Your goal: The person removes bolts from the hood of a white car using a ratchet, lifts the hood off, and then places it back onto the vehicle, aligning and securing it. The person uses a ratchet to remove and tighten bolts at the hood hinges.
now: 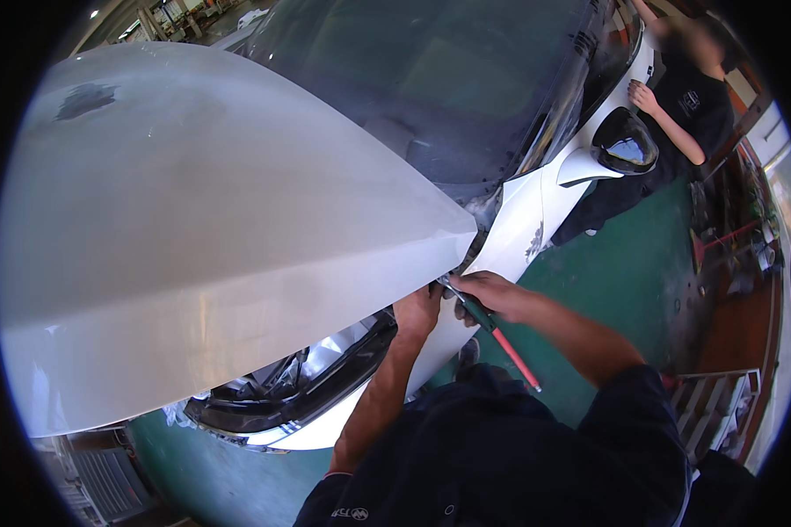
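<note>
Over green floor (611,285) beside hood (220,202), right fingers (471,284) grip tool (496,335); left fingers (431,297), state unclear.

Head-worn fisheye, looking down and forward; close above left hand (418,309) and right hand (490,294), wearer's torso (492,448) nearest, car hood (220,202) filling left, windshield (413,79) far, co-worker (694,110) far at right
</note>
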A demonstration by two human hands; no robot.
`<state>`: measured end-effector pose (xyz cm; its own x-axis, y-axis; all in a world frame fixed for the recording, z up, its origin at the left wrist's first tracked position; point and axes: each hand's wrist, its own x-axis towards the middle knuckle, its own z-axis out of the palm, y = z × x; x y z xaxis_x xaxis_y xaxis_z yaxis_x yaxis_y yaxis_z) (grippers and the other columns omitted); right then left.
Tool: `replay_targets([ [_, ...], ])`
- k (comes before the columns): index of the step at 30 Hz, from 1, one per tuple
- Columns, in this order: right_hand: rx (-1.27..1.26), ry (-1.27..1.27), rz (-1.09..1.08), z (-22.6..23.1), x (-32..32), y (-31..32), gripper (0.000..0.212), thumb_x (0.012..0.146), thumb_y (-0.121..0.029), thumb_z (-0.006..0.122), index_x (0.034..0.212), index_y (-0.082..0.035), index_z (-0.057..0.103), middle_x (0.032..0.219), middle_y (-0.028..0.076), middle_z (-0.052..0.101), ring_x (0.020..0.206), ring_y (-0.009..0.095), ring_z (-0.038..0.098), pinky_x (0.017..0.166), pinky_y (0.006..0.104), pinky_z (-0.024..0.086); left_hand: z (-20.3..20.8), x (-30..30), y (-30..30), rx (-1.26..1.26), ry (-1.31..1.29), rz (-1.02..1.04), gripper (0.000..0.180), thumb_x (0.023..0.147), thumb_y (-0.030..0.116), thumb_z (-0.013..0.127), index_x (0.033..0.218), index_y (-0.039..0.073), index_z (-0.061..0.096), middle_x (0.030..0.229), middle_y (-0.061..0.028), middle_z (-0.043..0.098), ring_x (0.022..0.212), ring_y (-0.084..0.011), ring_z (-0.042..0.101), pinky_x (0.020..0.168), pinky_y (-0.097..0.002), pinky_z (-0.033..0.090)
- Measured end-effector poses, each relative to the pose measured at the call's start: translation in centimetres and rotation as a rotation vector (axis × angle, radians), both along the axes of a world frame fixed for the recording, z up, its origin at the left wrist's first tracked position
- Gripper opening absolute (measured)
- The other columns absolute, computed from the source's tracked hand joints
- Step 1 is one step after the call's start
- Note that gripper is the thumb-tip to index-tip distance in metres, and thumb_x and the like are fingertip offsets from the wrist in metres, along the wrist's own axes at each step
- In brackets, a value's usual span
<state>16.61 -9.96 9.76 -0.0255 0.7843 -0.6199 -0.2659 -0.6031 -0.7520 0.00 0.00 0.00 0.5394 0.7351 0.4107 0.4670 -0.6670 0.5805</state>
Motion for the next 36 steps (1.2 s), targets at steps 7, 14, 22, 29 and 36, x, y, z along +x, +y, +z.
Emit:
replay_targets([
  [7,0.02,0.135,-0.239,-1.4,-0.3,0.5,0.034,0.103,-0.032,0.071,0.103,0.001,0.067,0.078,0.011,0.068,0.061,0.02,0.063,0.056,0.0332,0.052,-0.2,1.1,-0.3,-0.051,0.009,-0.001,0.026,0.088,0.014,0.073,0.113,0.009,0.069,0.096,-0.0219,0.073,0.088,-0.0468,0.07,0.076,-0.0557,0.055],
  [14,0.075,0.059,-0.253,-2.2,-3.4,0.8,0.022,0.099,-0.02,0.075,0.093,-0.001,0.066,0.075,0.008,0.063,0.062,0.018,0.061,0.053,0.034,0.047,-0.3,0.2,0.1,-0.013,-0.012,-0.025,0.034,0.083,0.009,0.071,0.117,0.01,0.068,0.096,-0.0214,0.072,0.089,-0.047,0.07,0.075,-0.0558,0.055],
  [22,0.172,-0.802,0.092,-0.7,-2.7,-3.6,0.028,0.101,-0.032,0.067,0.111,-0.006,0.063,0.089,0.019,0.071,0.084,0.031,0.074,0.07,0.0456,0.058,0.1,0.4,-0.3,-0.205,0.069,-0.02,0.041,0.088,0.022,0.076,0.125,0.004,0.069,0.117,-0.0239,0.07,0.11,-0.0474,0.064,0.095,-0.0562,0.049],
  [29,0.572,-1.666,0.415,-3.0,2.9,-1.6,0.022,0.094,-0.034,0.071,0.095,-0.012,0.067,0.071,0.009,0.071,0.065,0.034,0.072,0.057,0.0507,0.054,0.7,0.4,-0.4,0.011,-0.011,-0.015,0.035,0.089,0.022,0.079,0.119,0.007,0.07,0.1,-0.0226,0.073,0.09,-0.0446,0.071,0.076,-0.0537,0.057],
  [36,0.523,-1.623,0.6,-1.2,5.8,2.1,0.028,0.092,-0.031,0.073,0.114,-0.014,0.068,0.086,0.011,0.075,0.081,0.034,0.075,0.068,0.051,0.057,1.0,0.3,-0.5,-0.064,0.006,-0.035,0.036,0.093,0.026,0.076,0.121,0.004,0.07,0.109,-0.0229,0.072,0.099,-0.0459,0.068,0.085,-0.0552,0.054],
])
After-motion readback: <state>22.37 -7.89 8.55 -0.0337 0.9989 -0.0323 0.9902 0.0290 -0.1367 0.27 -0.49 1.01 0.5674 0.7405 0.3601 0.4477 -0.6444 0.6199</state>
